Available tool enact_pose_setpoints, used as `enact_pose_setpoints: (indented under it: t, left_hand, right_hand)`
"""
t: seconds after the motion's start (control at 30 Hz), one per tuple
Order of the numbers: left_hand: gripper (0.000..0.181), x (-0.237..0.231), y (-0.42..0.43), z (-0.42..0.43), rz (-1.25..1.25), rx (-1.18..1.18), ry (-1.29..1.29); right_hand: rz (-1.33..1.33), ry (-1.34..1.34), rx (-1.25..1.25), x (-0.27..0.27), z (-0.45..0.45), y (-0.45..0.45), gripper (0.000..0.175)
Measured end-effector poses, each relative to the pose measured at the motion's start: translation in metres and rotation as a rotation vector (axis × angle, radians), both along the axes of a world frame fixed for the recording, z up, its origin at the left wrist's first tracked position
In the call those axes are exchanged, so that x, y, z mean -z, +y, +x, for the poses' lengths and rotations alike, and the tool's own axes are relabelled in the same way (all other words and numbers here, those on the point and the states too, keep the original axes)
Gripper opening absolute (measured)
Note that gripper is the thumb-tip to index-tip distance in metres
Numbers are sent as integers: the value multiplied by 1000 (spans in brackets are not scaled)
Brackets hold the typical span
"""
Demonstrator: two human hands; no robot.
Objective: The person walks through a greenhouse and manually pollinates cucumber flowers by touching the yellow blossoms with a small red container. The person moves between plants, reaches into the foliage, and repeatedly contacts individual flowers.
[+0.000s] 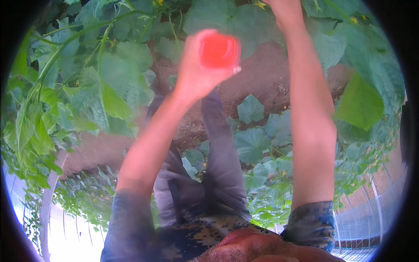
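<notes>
A bright red object with a rounded-square face [220,51], perhaps a container, is in my left hand [196,70]. Blur hides its details, and my fingers wrap around its left and lower sides. My right arm reaches up through the foliage, and my right hand [282,7] is cut off by the top edge, so its fingers are out of sight. Near it are a yellow flower [260,5] and broad green leaves, which look like cucumber leaves. A thick green vine stem [88,28] arches left of my left hand.
Dense leafy vines [121,72] stand on the left, with more foliage [360,98] on the right. Low plants [252,144] grow from brown soil [262,75] around my legs. A pale curved post [49,196] rises at lower left; greenhouse sheeting [363,226] shows at lower right.
</notes>
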State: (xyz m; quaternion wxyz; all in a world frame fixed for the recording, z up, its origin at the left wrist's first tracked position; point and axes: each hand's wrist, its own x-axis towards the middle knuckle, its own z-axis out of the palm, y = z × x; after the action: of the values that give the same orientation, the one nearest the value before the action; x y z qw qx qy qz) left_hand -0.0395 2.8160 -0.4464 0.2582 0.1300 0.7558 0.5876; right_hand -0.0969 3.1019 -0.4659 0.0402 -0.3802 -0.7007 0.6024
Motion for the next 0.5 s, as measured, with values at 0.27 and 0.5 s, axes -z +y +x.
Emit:
enact_pose_setpoints:
  t: [0.27,0.5]
  left_hand:
    - [81,69,36,-31,62,-176,-78]
    - [79,101,38,-57,-199,223,127]
  right_hand:
    - [117,93,-85,8,21,2,39]
    - [237,91,-150,4,19,-15,42]
